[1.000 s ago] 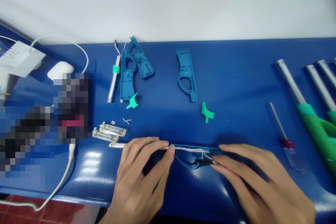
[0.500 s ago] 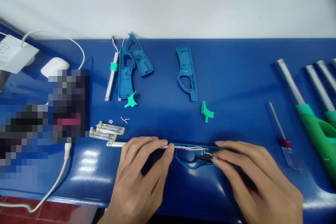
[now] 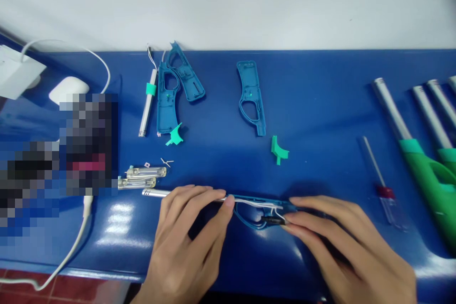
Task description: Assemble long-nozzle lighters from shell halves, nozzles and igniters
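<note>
My left hand is closed on a silver tube, near the front of the blue table. White wires run rightward from the tube over a blue handle shell lying under both hands. Between the thumb and fingers of my right hand is a small black part, joined to a white wire. My right fingertips also hide the right end of that shell.
Behind lie more blue shells, green triggers and another tube. Clear fuel tanks are at left. A screwdriver and green lighters lie at right.
My right hand has drawn the black part slightly left and toward the front edge, showing more of its wire. My left hand still holds the tube. The whole view has shifted slightly.
</note>
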